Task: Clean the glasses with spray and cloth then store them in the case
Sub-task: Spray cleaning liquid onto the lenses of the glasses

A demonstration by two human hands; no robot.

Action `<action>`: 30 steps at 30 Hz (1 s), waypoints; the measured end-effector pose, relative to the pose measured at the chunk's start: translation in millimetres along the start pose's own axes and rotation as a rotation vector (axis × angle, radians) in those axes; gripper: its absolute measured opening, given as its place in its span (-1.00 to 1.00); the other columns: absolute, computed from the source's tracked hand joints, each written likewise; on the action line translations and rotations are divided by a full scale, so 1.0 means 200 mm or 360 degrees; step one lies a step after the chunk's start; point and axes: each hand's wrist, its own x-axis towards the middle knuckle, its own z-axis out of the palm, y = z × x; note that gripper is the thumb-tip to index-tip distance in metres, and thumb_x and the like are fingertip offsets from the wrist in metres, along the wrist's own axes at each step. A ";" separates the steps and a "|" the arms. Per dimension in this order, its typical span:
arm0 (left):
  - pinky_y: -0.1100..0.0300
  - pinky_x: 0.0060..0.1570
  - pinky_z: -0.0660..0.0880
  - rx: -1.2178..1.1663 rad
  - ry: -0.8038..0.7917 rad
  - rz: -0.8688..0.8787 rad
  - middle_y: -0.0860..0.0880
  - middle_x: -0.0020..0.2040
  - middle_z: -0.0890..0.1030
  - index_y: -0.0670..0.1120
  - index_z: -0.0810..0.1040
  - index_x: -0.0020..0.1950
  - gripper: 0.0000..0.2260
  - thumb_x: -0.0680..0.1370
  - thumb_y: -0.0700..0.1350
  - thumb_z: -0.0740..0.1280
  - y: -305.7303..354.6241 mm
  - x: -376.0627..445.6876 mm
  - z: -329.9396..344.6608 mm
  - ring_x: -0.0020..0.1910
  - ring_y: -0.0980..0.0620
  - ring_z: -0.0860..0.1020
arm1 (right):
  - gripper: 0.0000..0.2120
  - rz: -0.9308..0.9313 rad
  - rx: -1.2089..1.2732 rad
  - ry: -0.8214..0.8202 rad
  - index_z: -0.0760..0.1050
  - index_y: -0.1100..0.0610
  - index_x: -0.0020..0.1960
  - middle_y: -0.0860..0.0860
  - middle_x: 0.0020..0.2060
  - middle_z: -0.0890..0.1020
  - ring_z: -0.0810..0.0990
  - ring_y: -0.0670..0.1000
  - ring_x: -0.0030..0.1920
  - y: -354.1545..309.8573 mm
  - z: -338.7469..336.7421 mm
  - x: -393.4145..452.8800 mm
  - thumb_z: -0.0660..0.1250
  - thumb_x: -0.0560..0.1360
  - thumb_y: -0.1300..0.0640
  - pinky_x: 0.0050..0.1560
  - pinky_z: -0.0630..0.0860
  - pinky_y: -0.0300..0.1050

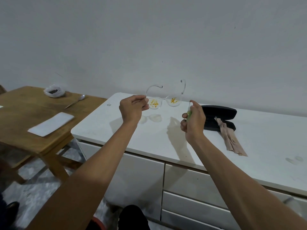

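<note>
Clear-framed glasses (pixel 164 101) hang in the air above the white cabinet top (pixel 149 136), their temples unfolded and both lenses smeared with orange-yellow stains. My left hand (pixel 132 108) pinches the frame at its left end. My right hand (pixel 193 120) grips a small green spray bottle (pixel 189 112), nozzle up, just right of the glasses and apart from them. A black glasses case (pixel 219 113) lies open on the top behind my right hand. A beige cloth (pixel 230 138) drapes from the case's front edge across the top.
A wooden table (pixel 33 113) stands to the left, carrying a white rectangular sheet (pixel 50 124), a spoon (pixel 75 101) and a small plastic bag (pixel 54 91). White drawers (pixel 191 185) sit under the cabinet top. The wall rises right behind it.
</note>
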 end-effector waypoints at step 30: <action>0.22 -0.20 0.64 -0.0031 -0.0099 0.0022 -0.23 -0.19 0.71 -0.32 0.69 0.05 -0.81 0.45 -0.35 0.52 0.04 0.00 0.06 -0.31 -0.09 0.68 | -0.64 0.0061 0.0144 -0.0197 0.61 -0.04 0.22 -0.01 -0.43 0.38 0.13 -0.03 -0.52 -0.08 0.01 -0.02 0.22 0.53 0.25 -0.54 0.09 -0.27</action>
